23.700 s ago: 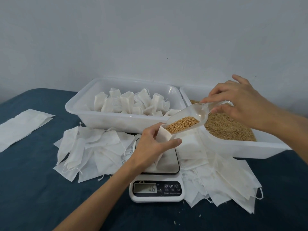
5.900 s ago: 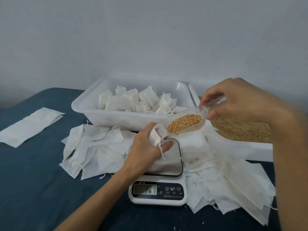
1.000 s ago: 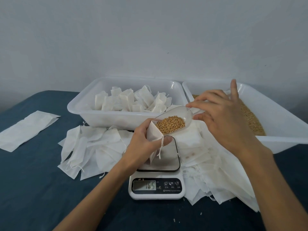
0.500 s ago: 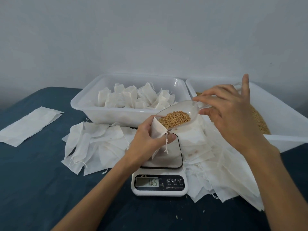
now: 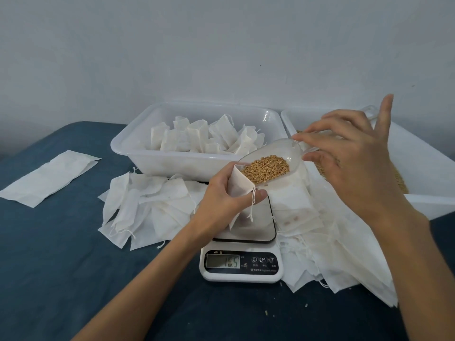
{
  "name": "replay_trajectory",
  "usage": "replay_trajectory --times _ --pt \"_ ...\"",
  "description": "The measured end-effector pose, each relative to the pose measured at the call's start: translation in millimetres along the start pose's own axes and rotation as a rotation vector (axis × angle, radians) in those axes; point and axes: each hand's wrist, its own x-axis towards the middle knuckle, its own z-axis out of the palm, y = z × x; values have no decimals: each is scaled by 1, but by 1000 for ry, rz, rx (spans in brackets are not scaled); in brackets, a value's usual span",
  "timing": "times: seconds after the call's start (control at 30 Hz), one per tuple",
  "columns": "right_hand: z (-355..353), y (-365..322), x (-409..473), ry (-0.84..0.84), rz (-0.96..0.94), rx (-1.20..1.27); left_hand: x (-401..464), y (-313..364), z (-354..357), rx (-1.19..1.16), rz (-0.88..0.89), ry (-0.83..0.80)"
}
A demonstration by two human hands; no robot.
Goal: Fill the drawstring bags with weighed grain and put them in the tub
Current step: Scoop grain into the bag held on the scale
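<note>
My left hand [image 5: 225, 193] grips a white drawstring bag [image 5: 238, 187] upright on the scale [image 5: 242, 264], its mouth held open. My right hand [image 5: 349, 166] pinches the handle of a clear plastic scoop [image 5: 285, 153] with the little finger raised. Golden grain [image 5: 267, 168] fills the scoop, whose lip touches the bag's mouth. The scale's display shows 16.5. A white tub [image 5: 197, 166] behind holds several filled bags [image 5: 204, 137]. A second white tub [image 5: 423, 168] at the right holds loose grain.
Empty flat bags lie heaped left of the scale [image 5: 147, 205] and right of it [image 5: 332, 242]. A folded white sheet [image 5: 49, 175] lies at the far left on the dark blue tablecloth. A few stray grains [image 5: 267, 312] lie in front of the scale.
The scoop's lip has come right up to the bag's mouth. Both hands otherwise hold the same positions, and the scale reading stays about the same.
</note>
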Motion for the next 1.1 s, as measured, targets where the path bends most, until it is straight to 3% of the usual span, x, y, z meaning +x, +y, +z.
replay_trajectory --times 1.1 --pt "2 -2 -1 4 5 -22 2 0 -1 -26 10 -2"
